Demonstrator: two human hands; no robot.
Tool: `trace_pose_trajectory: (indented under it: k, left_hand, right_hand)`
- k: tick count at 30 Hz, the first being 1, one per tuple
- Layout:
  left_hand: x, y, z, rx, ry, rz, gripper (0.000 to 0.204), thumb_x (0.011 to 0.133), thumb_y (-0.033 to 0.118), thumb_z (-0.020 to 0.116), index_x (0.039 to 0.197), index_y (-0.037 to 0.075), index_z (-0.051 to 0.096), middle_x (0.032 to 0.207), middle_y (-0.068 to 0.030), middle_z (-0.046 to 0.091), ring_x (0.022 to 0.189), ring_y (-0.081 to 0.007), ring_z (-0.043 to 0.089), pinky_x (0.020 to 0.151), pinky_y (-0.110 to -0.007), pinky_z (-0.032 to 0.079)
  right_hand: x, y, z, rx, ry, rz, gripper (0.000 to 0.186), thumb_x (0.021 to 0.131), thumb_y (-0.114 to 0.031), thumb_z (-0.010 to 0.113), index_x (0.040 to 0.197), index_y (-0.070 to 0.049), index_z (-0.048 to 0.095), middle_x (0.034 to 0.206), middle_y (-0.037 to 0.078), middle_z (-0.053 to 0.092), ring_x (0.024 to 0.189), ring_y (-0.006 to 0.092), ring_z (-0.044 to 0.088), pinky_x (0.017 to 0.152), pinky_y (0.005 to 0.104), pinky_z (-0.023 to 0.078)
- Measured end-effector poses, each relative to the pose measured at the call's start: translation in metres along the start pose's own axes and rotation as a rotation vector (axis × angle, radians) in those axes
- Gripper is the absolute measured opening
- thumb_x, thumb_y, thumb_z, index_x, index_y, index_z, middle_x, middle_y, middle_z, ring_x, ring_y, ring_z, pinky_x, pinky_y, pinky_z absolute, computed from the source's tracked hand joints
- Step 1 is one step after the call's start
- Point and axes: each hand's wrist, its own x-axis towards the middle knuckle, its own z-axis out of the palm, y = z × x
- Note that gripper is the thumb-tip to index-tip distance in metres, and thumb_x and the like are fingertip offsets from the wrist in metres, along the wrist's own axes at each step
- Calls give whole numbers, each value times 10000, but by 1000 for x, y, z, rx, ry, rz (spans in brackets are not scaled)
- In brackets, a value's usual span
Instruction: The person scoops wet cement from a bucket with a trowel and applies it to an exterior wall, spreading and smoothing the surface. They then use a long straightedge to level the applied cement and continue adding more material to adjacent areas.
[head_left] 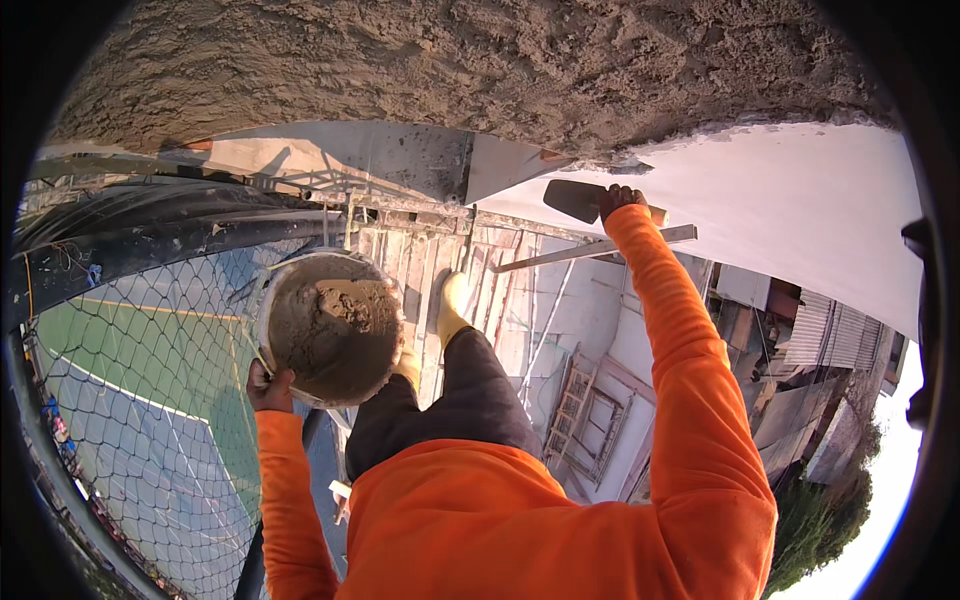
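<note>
My left hand [270, 388] is closed on the near left edge of a round bucket [262, 318]; whether it grips rim or handle I cannot tell. Grey-brown wet mortar [345, 310] sits in the bucket, heaped toward the far side. Out to the right, my right hand [622, 198] is wrapped round a trowel [574, 200]. Its dark, wide blade points left, and the end of its handle shows past my fist. The blade is close to a smooth white wall [800, 210], just below the rough mortar-covered wall surface [480, 70].
I stand in yellow boots on a narrow platform of wooden planks [415, 265]. A bare wooden bar [600, 248] slants below my right hand. Black netting [150, 390] hangs at the left, with a green and blue court [130, 350] far below. Rooftops lie down to the right.
</note>
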Motion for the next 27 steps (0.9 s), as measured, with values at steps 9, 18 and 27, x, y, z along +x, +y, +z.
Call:
trace_pose_trajectory:
  k: [9, 18, 27]
  left_hand:
    - [-43, -39, -45, 288, 316, -152, 187, 702, -64, 625, 814, 81, 588, 797, 26, 578, 675, -95, 499, 630, -261, 431]
    - [-61, -56, -31, 109, 364, -101, 228, 675, -42, 646, 880, 57, 647, 807, 25, 599, 689, -90, 514, 648, -262, 453]
    - [-40, -44, -5, -102, 122, -71, 333, 717, -80, 632, 1028, 39, 651, 938, 2, 657, 759, -96, 570, 697, -262, 482]
  right_hand:
    - [76, 13, -105, -46, 169, -97, 303, 970, -246, 542, 1220, -154, 686, 1234, 102, 698, 1152, 268, 668, 895, 467, 548]
    - [45, 7, -137, 90, 221, -59, 375, 1004, -273, 466, 1342, -174, 599, 1444, 35, 565, 1277, 219, 577, 1021, 431, 470]
    - [-3, 13, -137, 219, 479, -85, 336, 1019, -322, 466, 1276, -124, 553, 1290, 126, 591, 1158, 297, 601, 957, 465, 470]
